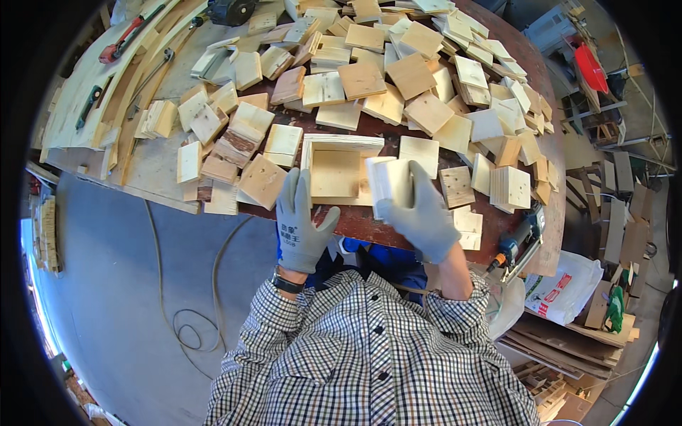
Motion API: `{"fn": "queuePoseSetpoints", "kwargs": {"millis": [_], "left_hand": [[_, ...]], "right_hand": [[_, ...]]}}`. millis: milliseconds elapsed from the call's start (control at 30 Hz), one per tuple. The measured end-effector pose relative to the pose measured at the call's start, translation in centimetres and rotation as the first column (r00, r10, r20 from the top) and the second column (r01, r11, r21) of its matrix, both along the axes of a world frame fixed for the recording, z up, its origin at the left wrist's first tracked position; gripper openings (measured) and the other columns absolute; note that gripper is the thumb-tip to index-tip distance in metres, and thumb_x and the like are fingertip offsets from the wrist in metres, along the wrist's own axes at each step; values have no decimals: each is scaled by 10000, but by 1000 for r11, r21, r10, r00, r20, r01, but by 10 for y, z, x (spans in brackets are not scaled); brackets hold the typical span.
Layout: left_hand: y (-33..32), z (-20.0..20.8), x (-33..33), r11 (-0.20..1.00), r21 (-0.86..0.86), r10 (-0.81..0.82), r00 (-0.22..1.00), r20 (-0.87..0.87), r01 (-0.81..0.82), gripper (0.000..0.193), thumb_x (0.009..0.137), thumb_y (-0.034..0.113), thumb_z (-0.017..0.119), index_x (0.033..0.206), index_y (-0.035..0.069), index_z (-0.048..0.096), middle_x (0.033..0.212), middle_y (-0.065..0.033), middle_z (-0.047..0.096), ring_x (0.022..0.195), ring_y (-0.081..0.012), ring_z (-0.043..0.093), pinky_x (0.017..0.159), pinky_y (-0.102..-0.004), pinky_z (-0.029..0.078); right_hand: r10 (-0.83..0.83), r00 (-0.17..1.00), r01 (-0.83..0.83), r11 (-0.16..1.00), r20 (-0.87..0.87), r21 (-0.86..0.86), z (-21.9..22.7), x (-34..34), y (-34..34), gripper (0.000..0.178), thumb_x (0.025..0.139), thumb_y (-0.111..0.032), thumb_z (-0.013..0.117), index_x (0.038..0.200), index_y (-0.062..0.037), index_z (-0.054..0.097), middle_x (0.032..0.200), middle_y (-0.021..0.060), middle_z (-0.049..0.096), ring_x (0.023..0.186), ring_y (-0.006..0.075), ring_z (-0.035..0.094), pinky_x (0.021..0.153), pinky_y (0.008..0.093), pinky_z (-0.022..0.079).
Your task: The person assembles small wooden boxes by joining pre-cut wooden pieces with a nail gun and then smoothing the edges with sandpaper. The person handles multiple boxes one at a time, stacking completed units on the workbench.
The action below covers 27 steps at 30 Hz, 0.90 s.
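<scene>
Left hand (302, 220) lies flat, open, against box frame (339, 170); right hand (420, 213) grips 1 board (389, 183).

loose pine squares (412, 74) heaped across brown bench (369, 224) | blue power tool (517, 245) at right bench edge | white printed bag (565, 287) beside it | cable (188, 326) coiled on grey floor (106, 284) | red-handled tool (122, 39) far left

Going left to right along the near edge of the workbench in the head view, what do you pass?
Left hand in a grey glove → open wooden box frame → right hand gripping a small wooden board → blue power tool.
</scene>
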<state>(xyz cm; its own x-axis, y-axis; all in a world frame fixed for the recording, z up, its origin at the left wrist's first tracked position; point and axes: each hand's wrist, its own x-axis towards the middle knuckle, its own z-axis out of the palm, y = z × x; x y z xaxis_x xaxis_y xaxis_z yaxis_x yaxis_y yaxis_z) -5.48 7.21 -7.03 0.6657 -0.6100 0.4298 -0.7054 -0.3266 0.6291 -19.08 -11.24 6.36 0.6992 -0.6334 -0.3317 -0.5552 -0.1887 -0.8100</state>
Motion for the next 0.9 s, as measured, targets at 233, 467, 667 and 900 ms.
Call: {"fn": "queuePoseSetpoints", "kwargs": {"millis": [233, 467, 667, 900], "left_hand": [[6, -5, 5, 1000, 3, 3, 995, -102, -3, 870, 846, 215, 838, 1566, -47, 426, 1532, -280, 501, 1421, -462, 477, 1198, -508, 406], [18, 4, 17, 985, 70, -156, 987, -33, 158, 1009, 805, 298, 879, 1606, -29, 360, 1583, -286, 441, 1447, -464, 450, 1192, -536, 406], [17, 4, 1, 993, 41, -106, 991, -81, 110, 1088, 767, 372, 916, 1611, -23, 355, 1605, -278, 422, 1464, -454, 444, 1187, -528, 417], [8, -4, 4, 998, -58, -3, 997, -77, -1, 789, 864, 165, 839, 1543, -7, 476, 1513, -240, 540, 1371, -425, 563, 1124, -475, 511]], "right_hand": [[-6, 891, -262, 811, -454, -524, -44, 59, 50, 1193, 754, -659, 806, 1555, 90, 336, 1259, 249, 606, 1117, 403, 633, 970, 536, 470], [10, 987, -91, 856, -160, -508, -60, 56, 45, 1193, 800, -710, 780, 1567, 83, 327, 1350, 271, 564, 1181, 424, 623, 989, 539, 501], [295, 949, -299, 736, -109, -607, -74, 12, 23, 980, 861, -554, 789, 1598, -42, 395, 1405, 231, 583, 1207, 424, 630, 1007, 541, 515], [316, 949, -213, 670, 14, -711, -95, 15, 11, 690, 893, -349, 790, 1512, -172, 544, 1304, 110, 680, 1093, 323, 693, 940, 490, 531]]}}
